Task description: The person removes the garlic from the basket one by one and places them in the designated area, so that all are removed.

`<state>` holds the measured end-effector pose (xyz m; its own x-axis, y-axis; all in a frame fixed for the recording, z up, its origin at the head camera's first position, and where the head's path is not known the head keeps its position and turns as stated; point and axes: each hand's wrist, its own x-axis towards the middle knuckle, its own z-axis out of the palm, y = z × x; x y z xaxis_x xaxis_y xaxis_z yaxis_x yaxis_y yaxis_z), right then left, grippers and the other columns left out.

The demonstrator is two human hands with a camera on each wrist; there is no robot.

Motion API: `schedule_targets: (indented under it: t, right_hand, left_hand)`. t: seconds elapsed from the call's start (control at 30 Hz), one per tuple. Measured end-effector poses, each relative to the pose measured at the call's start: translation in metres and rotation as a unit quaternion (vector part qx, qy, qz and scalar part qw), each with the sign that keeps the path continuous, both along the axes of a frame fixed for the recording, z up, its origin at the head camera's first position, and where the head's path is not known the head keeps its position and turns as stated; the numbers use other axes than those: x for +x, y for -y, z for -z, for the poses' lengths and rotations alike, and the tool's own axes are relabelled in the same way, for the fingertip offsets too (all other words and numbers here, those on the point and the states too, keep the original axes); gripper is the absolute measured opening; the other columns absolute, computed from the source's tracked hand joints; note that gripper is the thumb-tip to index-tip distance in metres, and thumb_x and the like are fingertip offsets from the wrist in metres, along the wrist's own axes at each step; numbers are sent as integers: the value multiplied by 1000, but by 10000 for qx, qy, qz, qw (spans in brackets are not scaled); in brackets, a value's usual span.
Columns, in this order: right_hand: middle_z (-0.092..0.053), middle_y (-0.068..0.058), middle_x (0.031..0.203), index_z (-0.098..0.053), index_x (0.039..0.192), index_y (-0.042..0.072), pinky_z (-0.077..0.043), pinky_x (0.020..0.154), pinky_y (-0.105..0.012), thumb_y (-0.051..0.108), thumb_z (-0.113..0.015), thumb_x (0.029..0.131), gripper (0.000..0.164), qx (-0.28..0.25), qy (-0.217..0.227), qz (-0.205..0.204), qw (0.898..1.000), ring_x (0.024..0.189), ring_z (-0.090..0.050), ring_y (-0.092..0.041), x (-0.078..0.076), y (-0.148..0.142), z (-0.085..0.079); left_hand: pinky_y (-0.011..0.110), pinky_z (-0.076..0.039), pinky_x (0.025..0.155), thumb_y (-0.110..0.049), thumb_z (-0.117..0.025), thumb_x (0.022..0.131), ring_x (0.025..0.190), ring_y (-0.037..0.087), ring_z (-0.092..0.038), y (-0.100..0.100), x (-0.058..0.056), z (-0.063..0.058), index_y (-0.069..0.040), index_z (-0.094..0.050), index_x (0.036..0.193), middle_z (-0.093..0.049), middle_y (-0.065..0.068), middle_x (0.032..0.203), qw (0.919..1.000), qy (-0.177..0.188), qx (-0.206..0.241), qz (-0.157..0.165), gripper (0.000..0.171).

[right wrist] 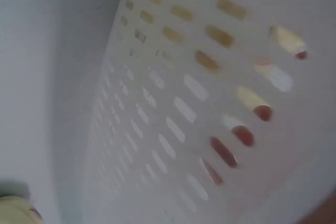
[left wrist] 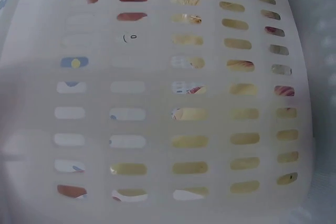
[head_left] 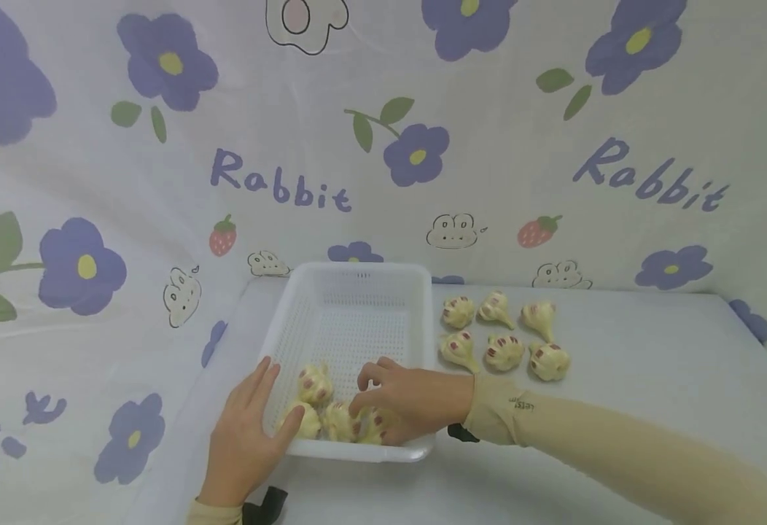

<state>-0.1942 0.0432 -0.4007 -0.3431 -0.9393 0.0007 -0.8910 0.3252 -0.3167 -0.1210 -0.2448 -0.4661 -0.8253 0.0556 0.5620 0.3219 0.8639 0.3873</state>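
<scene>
One garlic bulb (head_left: 374, 429) is under my right hand (head_left: 416, 397), at the near right end of a white basket (head_left: 364, 332). My right fingers are bent around this bulb, and they hide a part of it. Three more bulbs sit close by in the near part of the basket: a middle bulb (head_left: 342, 423) just to the left, a far bulb (head_left: 315, 383) behind, and a left bulb (head_left: 311, 423) in the near left corner.

My left hand (head_left: 242, 437) is not grabbing. Its fingers are straight along the left side of the basket, and its thumb sticks out over the near left corner, in front of the left bulb. Both wrist views show the side of the basket, full of little slots, with bits of yellow and red peeking through.

To the right of the basket, six loose bulbs (head_left: 504, 353) lie on the white table (head_left: 652, 372), three in a far row and three in a near row. My right sleeve (head_left: 593, 430) is light tan and comes in from the near right. On the far side hangs a white cloth (head_left: 501, 153) with purple flowers, strawberries and the word "Rabbit".
</scene>
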Motion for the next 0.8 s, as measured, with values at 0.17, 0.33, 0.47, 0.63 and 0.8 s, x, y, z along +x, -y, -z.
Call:
schedule_targets:
  t: [0.17,0.33,0.47,0.63,0.8]
  right_hand:
    - [-58,-6,131,-71,123,25,-45,73,-15,16,-83,84,42,253,-159,140,9995,104,-48,-17,-2,8,8]
    - [-59,-4,126,-74,118,32,-43,75,-15,17,-83,84,38,388,-284,131,9988,102,-48,-14,-3,11,15]
    - [-60,-2,125,-73,120,35,-44,78,-15,23,-86,84,40,525,-474,94,9975,100,-49,-13,-3,10,19]
    - [-61,-3,124,-69,126,32,-45,77,-16,27,-87,84,46,808,-773,62,9937,94,-51,-12,-4,12,18]
    - [-59,-4,127,-68,129,32,-46,77,-16,25,-86,87,46,1140,-702,119,9909,91,-51,-11,-4,17,16]
  left_hand:
    - [63,-53,99,-37,-79,86,134,41,-56,-1,0,0,-4,-58,146,-56,15,153,10000,34,-38,-51,71]
    - [63,-53,98,-39,-78,88,134,40,-56,-2,1,0,-5,-58,147,-55,13,155,9998,166,-32,-114,71]
    - [63,-54,97,-40,-77,89,134,39,-56,-5,1,3,-6,-58,147,-54,12,155,9996,231,-35,-158,70]
    - [63,-53,99,-40,-78,89,134,39,-56,-6,2,3,-7,-57,148,-55,11,155,9996,197,-30,-205,71]
    - [63,-52,100,-39,-78,88,134,38,-56,-6,2,3,-8,-57,148,-55,10,155,9996,134,12,-239,71]
